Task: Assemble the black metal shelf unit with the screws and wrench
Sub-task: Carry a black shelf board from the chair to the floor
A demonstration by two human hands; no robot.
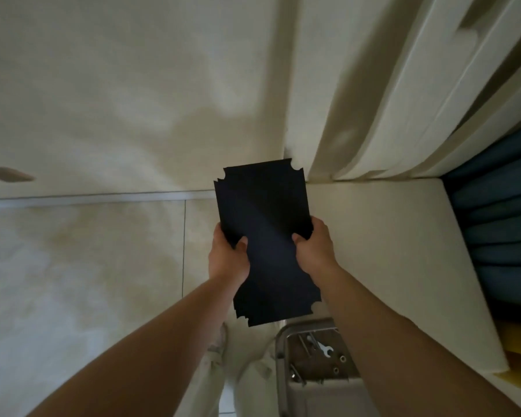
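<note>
A stack of black metal shelf panels (265, 224) with notched corners is held out in front of me, above the floor. My left hand (227, 255) grips its left edge, thumb on top. My right hand (315, 249) grips the right edge the same way. Below, a metal tray (280, 356) holds a small silver wrench (324, 347) and a few screws (339, 364); my right forearm covers part of it.
Pale floor tiles (88, 266) spread to the left. A white ledge (388, 251) runs along the right, with white curtains (388, 100) above it and blue and yellow fabric (500, 230) at the far right.
</note>
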